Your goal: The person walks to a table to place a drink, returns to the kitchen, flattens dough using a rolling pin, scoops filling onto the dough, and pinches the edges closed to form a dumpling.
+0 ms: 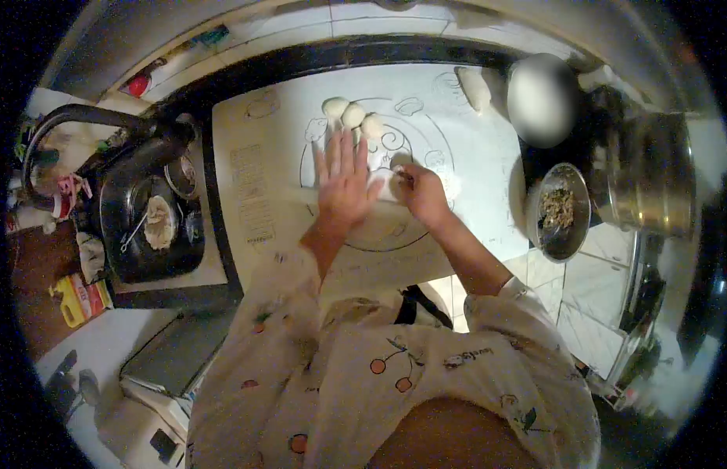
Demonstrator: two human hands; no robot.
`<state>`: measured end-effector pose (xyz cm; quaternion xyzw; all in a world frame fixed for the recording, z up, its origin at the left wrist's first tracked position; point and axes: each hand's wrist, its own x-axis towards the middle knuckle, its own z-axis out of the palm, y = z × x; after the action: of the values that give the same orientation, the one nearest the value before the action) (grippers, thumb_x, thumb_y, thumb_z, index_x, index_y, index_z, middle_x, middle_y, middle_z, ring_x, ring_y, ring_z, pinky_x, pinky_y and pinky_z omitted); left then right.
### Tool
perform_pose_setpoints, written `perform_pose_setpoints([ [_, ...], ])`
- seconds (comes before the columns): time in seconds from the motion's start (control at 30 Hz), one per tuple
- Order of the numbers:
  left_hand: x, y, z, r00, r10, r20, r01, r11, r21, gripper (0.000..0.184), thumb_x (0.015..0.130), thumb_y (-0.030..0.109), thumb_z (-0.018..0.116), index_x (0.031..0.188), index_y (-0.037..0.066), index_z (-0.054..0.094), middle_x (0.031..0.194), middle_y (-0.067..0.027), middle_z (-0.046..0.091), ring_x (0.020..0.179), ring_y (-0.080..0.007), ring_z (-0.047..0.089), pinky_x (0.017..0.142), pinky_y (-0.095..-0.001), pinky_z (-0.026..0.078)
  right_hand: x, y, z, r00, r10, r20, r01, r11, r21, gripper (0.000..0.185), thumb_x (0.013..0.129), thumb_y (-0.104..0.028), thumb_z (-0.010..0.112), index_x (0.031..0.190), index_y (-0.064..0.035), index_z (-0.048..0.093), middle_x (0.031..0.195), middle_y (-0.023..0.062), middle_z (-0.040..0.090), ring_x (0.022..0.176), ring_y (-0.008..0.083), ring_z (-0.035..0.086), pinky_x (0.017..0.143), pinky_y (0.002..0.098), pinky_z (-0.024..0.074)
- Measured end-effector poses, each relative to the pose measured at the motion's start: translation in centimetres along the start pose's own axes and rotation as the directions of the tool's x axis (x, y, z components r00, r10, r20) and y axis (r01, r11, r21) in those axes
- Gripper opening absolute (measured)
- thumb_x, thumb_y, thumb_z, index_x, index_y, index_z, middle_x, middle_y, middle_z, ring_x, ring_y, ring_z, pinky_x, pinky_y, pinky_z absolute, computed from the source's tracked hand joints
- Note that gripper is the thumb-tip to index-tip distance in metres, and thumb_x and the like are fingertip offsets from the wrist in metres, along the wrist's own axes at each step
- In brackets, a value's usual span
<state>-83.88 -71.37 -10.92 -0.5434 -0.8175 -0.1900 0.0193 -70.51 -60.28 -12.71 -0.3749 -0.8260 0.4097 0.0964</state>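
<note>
A pale printed mat [277, 211] with circular line drawings lies on the counter. Three round dough pieces [352, 116] rest in a row near its upper middle. My left hand [345, 176] is spread flat just below them, palm down, fingers pointing away from me. To its right, my right hand [420, 190] is closed, fingertips pinched at the edge of a small white piece [385, 186] between the hands. What the pinch holds is too small to name. A longer dough piece [476, 90] lies at the mat's upper right.
On the right stand a metal bowl of chopped filling [557, 213], a round white item [541, 100] and a large metal pot [651, 176]. A black sink [152, 266] with a faucet [82, 113] is at the left. A yellow bottle [69, 300] stands lower left.
</note>
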Motion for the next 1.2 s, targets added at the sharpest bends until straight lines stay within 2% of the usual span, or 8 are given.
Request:
perform_pose_setpoints([
  [0.2,-18.1,1.6,-0.4,0.928,-0.081,0.363,0.058,0.996,0.074,0.078,0.071,0.034,0.065,0.133,0.001,0.03,0.141,-0.0276,0.017,0.13,-0.0473,0.013,0.104,-0.0589,0.011,0.8,-1.4,0.8,0.977,-0.058,0.206,0.112,0.96,-0.258,0.026,0.074,-0.019,0.061,0.096,-0.0051,0.062,0.09,0.0198,0.062,0.082,0.0357,0.06,0.073,0.0414,0.0492],
  [0.27,-19.5,2.3,-1.7,0.937,-0.09,0.338,0.1,0.995,-0.014,0.078,0.071,0.033,0.065,0.132,0.001,0.03,0.141,-0.0276,0.015,0.13,-0.0481,0.012,0.103,-0.0591,0.011,-0.1,-1.5,0.7,0.998,0.049,0.04,-0.043,0.987,-0.153,0.027,0.074,-0.019,0.061,0.097,-0.0044,0.061,0.094,0.019,0.062,0.084,0.0354,0.06,0.075,0.0414,0.0491],
  [0.47,-10.0,2.5,-3.5,0.904,-0.123,0.41,0.202,0.967,-0.156,0.078,0.072,0.032,0.064,0.132,-0.001,0.028,0.141,-0.0282,0.017,0.13,-0.0469,0.014,0.104,-0.0558,0.013,-3.8,0.5,1.2,0.988,-0.067,-0.142,0.05,0.992,-0.119,0.025,0.076,-0.015,0.06,0.097,-0.0008,0.059,0.077,0.0199,0.061,0.072,0.037,0.059,0.066,0.0397,0.0471],
  [0.53,-5.3,1.2,-0.1,0.994,-0.05,0.1,0.052,0.998,-0.023,0.075,0.075,0.035,0.061,0.133,-0.001,0.029,0.141,-0.0265,0.019,0.132,-0.0421,0.015,0.105,-0.0534,0.014,-3.6,-0.9,0.5,0.981,-0.118,-0.151,0.097,0.986,-0.137,0.026,0.075,-0.014,0.06,0.098,-0.0015,0.059,0.079,0.02,0.061,0.074,0.0371,0.059,0.066,0.0399,0.0472],
  [0.63,2.4,1.0,0.7,0.999,-0.035,-0.005,0.035,0.999,0.008,0.07,0.081,0.031,0.052,0.137,-0.001,0.025,0.141,-0.0272,0.02,0.132,-0.0416,0.018,0.105,-0.0549,0.012,-1.0,-2.2,0.1,0.996,-0.058,-0.065,0.05,0.991,-0.122,0.027,0.074,-0.016,0.061,0.098,-0.0029,0.059,0.085,0.0194,0.061,0.077,0.0363,0.059,0.068,0.0402,0.0481],
  [0.9,-6.6,2.3,0.7,0.979,-0.121,0.167,0.115,0.992,0.044,0.067,0.082,0.034,0.051,0.135,0.0,0.029,0.143,-0.0219,0.018,0.134,-0.0347,0.013,0.105,-0.0555,0.008,-1.3,-1.2,0.3,0.999,-0.035,0.02,0.038,0.983,-0.18,0.022,0.075,-0.019,0.06,0.091,-0.0043,0.062,0.089,0.0203,0.06,0.081,0.0371,0.059,0.073,0.043,0.0485],
  [1.0,1.4,1.8,1.3,0.986,-0.156,-0.053,0.158,0.987,0.043,0.067,0.079,0.033,0.054,0.133,0.001,0.032,0.142,-0.0222,0.02,0.134,-0.0363,0.015,0.103,-0.0572,0.013,-0.3,-1.5,-0.2,0.998,-0.046,0.034,0.053,0.976,-0.21,0.027,0.075,-0.02,0.06,0.098,-0.0054,0.061,0.092,0.0199,0.06,0.082,0.0367,0.059,0.074,0.0425,0.0483],
  [1.2,-9.2,3.9,-1.5,0.948,-0.097,0.305,0.08,0.994,0.068,0.075,0.076,0.042,0.058,0.134,0.002,0.031,0.143,-0.0218,0.019,0.134,-0.0371,0.014,0.105,-0.0548,0.01,-0.9,-1.2,-0.2,0.999,-0.022,0.046,0.03,0.983,-0.179,0.025,0.076,-0.016,0.059,0.099,-0.0072,0.061,0.095,0.0188,0.061,0.084,0.036,0.059,0.074,0.0417,0.0483],
])
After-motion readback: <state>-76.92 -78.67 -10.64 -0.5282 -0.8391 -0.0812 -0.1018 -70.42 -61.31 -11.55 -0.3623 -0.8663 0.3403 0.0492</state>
